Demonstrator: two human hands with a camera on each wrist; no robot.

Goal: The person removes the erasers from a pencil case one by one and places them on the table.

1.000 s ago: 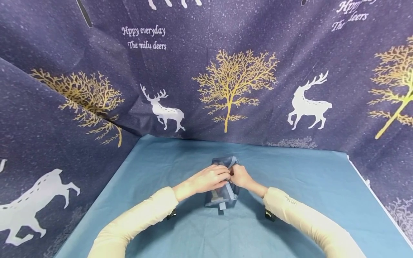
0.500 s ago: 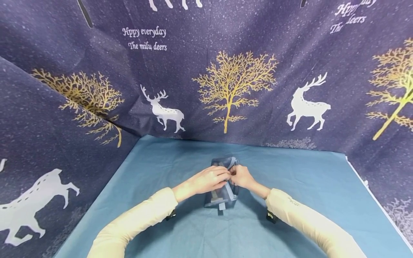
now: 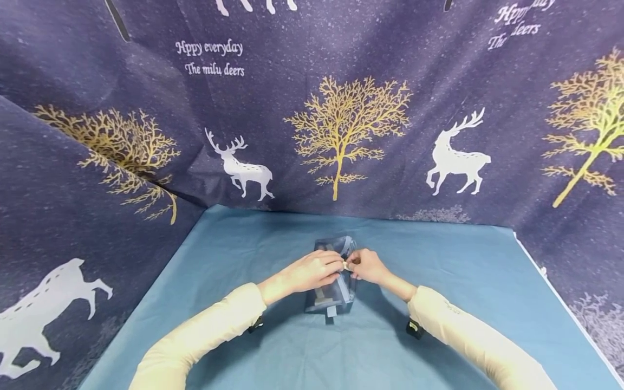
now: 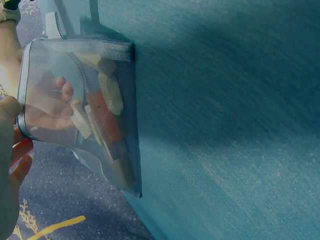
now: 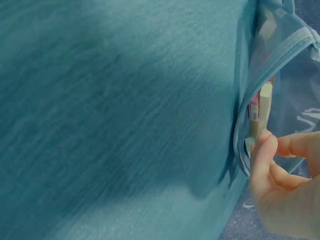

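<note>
A translucent blue mesh zipper pouch (image 3: 328, 298) stands on the blue cloth, its zipper side unzipped. My left hand (image 3: 316, 269) grips the pouch's top edge, with fingers also showing in the left wrist view. Inside the mesh lie several pale pieces and a reddish-orange strip (image 4: 106, 115). At the opening, my right hand (image 3: 369, 266) pinches the lower end of a slim cream-coloured stick (image 5: 265, 107) between thumb and forefinger. A pink item (image 5: 254, 107) lies beside that stick, partly hidden by the zipper edge (image 5: 272, 65).
Blue cloth (image 3: 273, 346) covers the table. Behind and to the left hangs a dark purple curtain (image 3: 292, 65) printed with white deer and golden trees. A pale tab (image 3: 332, 312) sticks out from the pouch's near end.
My right hand has drawn slightly back to the right from the left fingers, and a pale piece now shows between the hands. The left hand keeps its hold on the pouch.
</note>
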